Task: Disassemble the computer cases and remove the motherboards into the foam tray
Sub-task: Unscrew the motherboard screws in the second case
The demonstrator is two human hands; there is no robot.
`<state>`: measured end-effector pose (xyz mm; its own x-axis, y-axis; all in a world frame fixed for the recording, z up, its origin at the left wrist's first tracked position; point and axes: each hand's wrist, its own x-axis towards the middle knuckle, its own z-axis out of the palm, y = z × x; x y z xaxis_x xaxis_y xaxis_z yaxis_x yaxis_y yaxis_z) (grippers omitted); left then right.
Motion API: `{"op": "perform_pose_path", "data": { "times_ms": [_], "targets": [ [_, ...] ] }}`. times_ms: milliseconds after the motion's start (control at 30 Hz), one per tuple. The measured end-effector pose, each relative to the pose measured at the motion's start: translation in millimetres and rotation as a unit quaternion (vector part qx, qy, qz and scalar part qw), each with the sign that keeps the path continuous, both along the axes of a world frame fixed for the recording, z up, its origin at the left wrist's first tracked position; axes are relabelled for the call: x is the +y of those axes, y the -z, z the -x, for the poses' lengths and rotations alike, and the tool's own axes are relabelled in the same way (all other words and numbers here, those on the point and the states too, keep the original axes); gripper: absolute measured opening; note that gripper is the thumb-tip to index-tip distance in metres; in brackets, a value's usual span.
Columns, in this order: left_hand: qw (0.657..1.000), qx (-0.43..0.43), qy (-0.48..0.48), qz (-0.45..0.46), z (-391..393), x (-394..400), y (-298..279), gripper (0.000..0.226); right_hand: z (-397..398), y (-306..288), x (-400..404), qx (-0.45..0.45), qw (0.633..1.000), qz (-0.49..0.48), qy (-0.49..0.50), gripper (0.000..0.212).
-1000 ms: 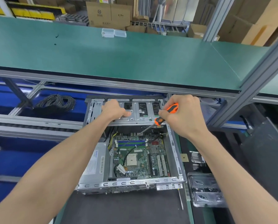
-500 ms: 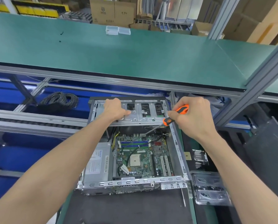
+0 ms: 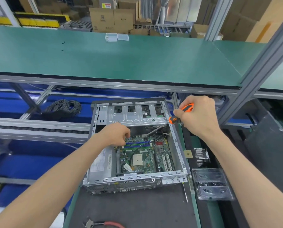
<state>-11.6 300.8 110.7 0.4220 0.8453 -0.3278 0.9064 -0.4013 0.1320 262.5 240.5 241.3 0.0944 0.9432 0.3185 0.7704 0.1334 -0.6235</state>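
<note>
An open metal computer case [image 3: 137, 179] lies on a black mat [image 3: 134, 209]. Its green motherboard [image 3: 144, 160] is exposed inside, with a grey power supply [image 3: 101, 163] to the left and a metal drive cage [image 3: 134, 117] across the far end. My left hand [image 3: 116, 135] reaches into the case at the board's far left corner, fingers curled down beside the blue memory slots; whatever lies under the fingertips is hidden. My right hand [image 3: 198, 116] grips an orange-handled screwdriver [image 3: 185, 109] at the case's far right edge, its shaft angled down into the case.
A clear plastic tray [image 3: 211, 183] with screws sits right of the case, with a heatsink [image 3: 201, 155] and a small chip [image 3: 188, 153] behind it. Red-handled pliers [image 3: 104, 224] lie on the mat's near edge. A green shelf [image 3: 121, 60] overhangs the far side. Coiled cable [image 3: 63, 107] lies at left.
My left hand left the drive cage and came down into the case to the motherboard's far left corner. My right hand with the screwdriver shifted slightly right, off the cage.
</note>
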Motion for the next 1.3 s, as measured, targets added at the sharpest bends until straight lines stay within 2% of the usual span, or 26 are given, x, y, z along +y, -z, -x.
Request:
{"op": "perform_pose_path", "data": {
  "times_ms": [133, 300, 367, 567, 667, 767, 967, 1167, 1300],
  "targets": [
    [0.997, 0.021, 0.013, 0.067, -13, 8, 4, 0.044, 6, 10, -1, 0.016, 1.000, 0.009, 0.004, 0.019],
    [0.996, -0.045, -0.022, 0.071, -3, 8, 17, 0.018, 7, 9, 0, 0.045, 0.999, 0.011, 0.014, 0.018],
    [0.994, -0.075, -0.031, 0.078, -5, 8, 24, 0.017, 0, 9, 1, 0.052, 0.998, 0.017, 0.020, 0.016],
    [0.992, -0.047, -0.087, 0.077, -3, 10, 27, 0.012, -2, 15, 4, 0.037, 0.999, 0.015, 0.015, 0.016],
    [0.988, -0.038, -0.115, 0.091, 3, 10, 23, 0.022, 9, 26, 3, 0.010, 1.000, 0.018, -0.006, 0.014],
    [0.980, -0.067, -0.154, 0.104, 8, 7, 21, 0.032, 19, 39, 1, -0.011, 0.999, 0.030, -0.024, 0.014],
    [0.970, -0.105, -0.204, 0.080, 12, -1, 21, 0.033, 30, 52, 2, -0.012, 0.998, 0.045, -0.032, 0.014],
    [0.970, -0.112, -0.203, 0.074, 14, -4, 22, 0.033, 29, 53, 2, -0.007, 0.998, 0.052, -0.025, 0.013],
    [0.979, -0.097, -0.155, 0.090, 10, -2, 20, 0.040, 21, 47, 1, 0.002, 0.999, 0.048, -0.009, 0.013]
  ]
}}
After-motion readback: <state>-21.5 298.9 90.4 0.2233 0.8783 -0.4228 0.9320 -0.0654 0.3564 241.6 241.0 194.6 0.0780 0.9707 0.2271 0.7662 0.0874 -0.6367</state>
